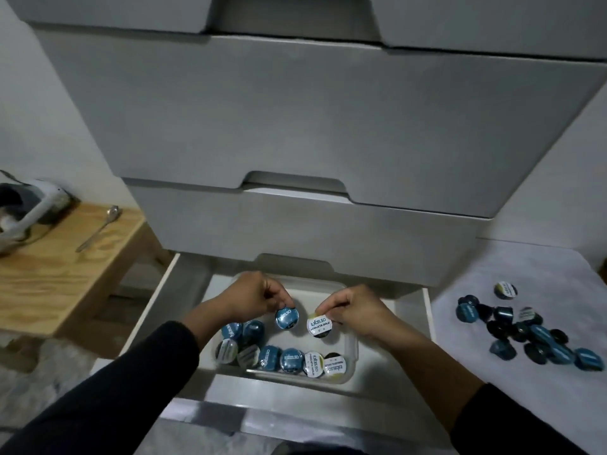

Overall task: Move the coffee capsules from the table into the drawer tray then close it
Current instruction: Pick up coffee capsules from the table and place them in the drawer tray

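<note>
The round blue-lidded coffee capsule [286, 318] and the round white-lidded, dark-lettered capsule [319, 326] sit above the clear plastic tray [350, 348]. Right of it, dark blue capsules [525, 333] speckle a white table [492, 405]; left stands a pale wooden bench [59, 274].

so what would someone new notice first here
Two hands over the open bottom drawer: the left hand pinches a blue capsule, the right hand a white capsule, both just above the clear tray, which already holds a row of capsules. Next, the dark pile of capsules left on the white table at right. A spoon lies on the wooden stool at left.
</note>
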Available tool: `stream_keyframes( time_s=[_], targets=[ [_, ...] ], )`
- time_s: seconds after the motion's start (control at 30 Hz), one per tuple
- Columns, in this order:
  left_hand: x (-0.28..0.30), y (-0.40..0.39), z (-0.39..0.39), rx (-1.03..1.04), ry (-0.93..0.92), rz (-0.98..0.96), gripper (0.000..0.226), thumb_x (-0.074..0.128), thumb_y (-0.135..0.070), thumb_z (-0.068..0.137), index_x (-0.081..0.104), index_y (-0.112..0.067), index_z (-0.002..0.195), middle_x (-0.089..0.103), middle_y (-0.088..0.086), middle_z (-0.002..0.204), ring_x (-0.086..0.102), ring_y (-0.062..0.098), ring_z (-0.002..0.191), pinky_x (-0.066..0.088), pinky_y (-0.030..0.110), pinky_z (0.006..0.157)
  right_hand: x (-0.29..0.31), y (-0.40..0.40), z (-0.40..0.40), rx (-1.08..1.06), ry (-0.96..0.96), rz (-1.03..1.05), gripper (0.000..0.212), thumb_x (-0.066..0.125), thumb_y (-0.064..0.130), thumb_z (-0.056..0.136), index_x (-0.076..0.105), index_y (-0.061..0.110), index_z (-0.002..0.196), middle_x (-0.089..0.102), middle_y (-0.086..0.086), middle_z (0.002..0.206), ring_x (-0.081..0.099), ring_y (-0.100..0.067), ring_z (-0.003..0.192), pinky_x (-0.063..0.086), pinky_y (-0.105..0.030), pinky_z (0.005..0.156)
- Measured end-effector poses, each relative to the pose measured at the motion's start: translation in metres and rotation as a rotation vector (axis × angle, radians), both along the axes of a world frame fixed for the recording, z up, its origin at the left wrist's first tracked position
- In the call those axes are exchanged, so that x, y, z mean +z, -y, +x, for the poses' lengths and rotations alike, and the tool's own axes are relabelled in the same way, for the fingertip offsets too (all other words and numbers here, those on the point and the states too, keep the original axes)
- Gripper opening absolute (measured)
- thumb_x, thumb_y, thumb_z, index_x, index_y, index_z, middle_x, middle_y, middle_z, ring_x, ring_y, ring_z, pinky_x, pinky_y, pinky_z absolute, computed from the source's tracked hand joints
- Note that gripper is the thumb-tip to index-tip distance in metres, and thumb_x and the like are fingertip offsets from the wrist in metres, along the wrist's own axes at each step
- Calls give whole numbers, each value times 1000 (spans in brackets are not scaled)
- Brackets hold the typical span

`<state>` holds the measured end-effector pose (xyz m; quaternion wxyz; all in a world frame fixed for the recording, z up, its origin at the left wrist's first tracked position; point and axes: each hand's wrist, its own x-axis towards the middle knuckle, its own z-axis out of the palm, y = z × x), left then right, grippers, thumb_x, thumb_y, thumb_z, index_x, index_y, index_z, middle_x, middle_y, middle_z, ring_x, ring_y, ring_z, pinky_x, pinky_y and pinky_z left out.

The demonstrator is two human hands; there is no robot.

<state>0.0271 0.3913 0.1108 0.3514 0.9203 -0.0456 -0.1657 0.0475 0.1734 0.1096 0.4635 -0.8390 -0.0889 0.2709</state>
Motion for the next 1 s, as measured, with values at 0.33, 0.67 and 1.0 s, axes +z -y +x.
stream_keyframes(
  time_s=[0.33, 0.67, 1.0],
  targets=[
    [-40, -27, 13, -82, -151, 34, 20, 63, -5, 82, 74, -19, 90, 69, -8, 85, 57, -4, 76, 40, -3, 66, -41, -35, 4, -147, -70, -154, 22, 56, -1, 81, 75, 10, 84, 63, 7, 62, 53, -6, 57, 45, -17, 58],
    [-48, -26, 15, -147, -163, 37, 20, 62, -6, 83, 74, -20, 90, 66, -9, 82, 53, -6, 71, 38, -1, 64, -56, -41, 4, -113, -158, -44, 19, 61, -9, 74, 68, 9, 73, 61, -5, 62, 54, -9, 51, 48, -16, 51],
    [-43, -24, 11, -169, -150, 40, 17, 67, -5, 79, 73, -15, 92, 66, -7, 83, 55, -4, 73, 42, 5, 72, -52, -42, -1, -55, -192, -78, 24, 63, -8, 74, 61, 5, 93, 64, -5, 71, 59, -15, 63, 53, -23, 60]
  ],
)
